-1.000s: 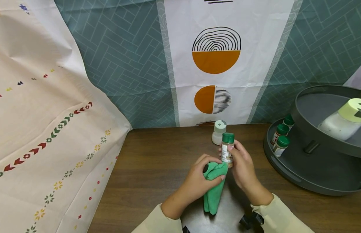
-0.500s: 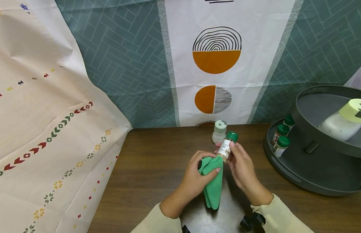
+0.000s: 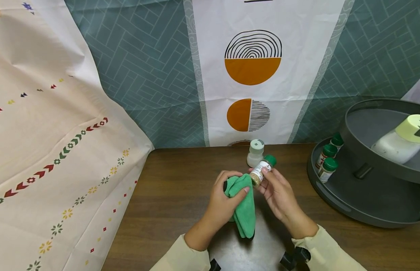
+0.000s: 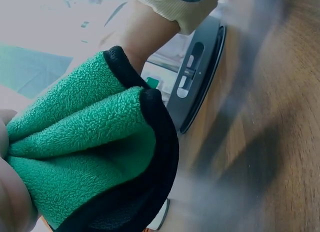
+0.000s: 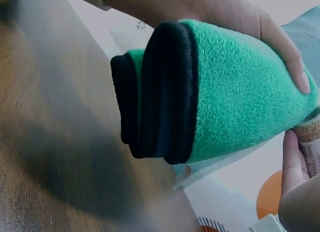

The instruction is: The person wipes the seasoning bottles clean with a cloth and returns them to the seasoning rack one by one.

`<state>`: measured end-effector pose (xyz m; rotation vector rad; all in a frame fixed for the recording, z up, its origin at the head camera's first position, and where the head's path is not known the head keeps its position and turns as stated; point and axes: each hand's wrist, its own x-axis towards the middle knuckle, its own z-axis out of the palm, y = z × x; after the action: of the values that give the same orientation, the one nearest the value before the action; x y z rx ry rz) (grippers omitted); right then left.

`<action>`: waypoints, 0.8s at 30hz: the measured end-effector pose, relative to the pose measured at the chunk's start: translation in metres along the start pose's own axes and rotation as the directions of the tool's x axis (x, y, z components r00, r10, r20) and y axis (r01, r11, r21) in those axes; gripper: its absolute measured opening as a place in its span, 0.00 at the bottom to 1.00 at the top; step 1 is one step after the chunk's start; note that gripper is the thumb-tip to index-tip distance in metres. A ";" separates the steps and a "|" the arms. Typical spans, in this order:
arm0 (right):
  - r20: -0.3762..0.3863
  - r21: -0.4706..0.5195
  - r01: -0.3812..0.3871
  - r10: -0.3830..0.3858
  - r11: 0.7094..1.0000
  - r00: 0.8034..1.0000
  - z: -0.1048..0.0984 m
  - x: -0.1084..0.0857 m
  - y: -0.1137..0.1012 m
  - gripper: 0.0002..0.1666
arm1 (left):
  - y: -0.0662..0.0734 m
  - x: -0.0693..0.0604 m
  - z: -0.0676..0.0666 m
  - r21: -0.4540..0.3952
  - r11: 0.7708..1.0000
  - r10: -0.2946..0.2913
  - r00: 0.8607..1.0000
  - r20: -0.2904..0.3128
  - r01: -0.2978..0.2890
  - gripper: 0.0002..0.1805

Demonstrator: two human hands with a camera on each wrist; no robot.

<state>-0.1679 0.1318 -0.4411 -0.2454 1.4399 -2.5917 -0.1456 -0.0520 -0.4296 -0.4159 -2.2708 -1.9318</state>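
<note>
In the head view my right hand (image 3: pixel 279 194) pinches a spice jar (image 3: pixel 261 170) with a green cap and a white label. The jar tilts, its cap up to the right and its base down to the left. My left hand (image 3: pixel 221 199) grips a folded green cloth (image 3: pixel 245 216) with black edging, and the cloth touches the base of the jar. From the left wrist the cloth (image 4: pixel 95 122) covers much of the view and hides the jar. The right wrist view shows the cloth (image 5: pixel 240 92) beside the jar's lower end (image 5: pixel 311 134).
Behind the hands a clear shaker with a pale lid (image 3: pixel 255 152) stands on the wooden table (image 3: pixel 176 195). To the right is a two-tier grey turntable (image 3: pixel 376 203). Several green-capped jars (image 3: pixel 326 169) stand on its lower tier, and a white bottle (image 3: pixel 396 145) lies on the upper one.
The jar has gone from upright to tilted, its base swinging left. My left hand and the cloth have shifted left and slightly up, still against the jar's base.
</note>
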 end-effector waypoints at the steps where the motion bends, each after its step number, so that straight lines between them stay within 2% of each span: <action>1: -0.007 0.011 0.004 -0.004 1.000 1.000 0.000 0.000 0.000 0.19 | 0.000 0.000 0.000 0.006 1.000 0.000 1.000 -0.007 0.000 0.19; 9: 0.012 0.049 0.048 -0.048 0.998 0.999 -0.001 0.000 -0.004 0.20 | -0.003 0.001 0.002 0.029 0.999 -0.032 0.999 -0.015 0.032 0.15; 15: 0.032 0.040 0.072 -0.074 0.997 0.997 0.000 -0.001 -0.005 0.21 | -0.004 -0.001 0.005 0.043 0.999 -0.029 0.999 0.014 0.028 0.15; 24: 0.007 -0.027 0.083 -0.083 0.996 0.997 0.001 0.000 -0.002 0.19 | -0.003 -0.005 0.009 0.068 0.998 -0.016 0.999 0.049 0.012 0.15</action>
<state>-0.1675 0.1324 -0.4391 -0.3236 1.4940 -2.6355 -0.1415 -0.0440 -0.4356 -0.4461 -2.3681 -1.8655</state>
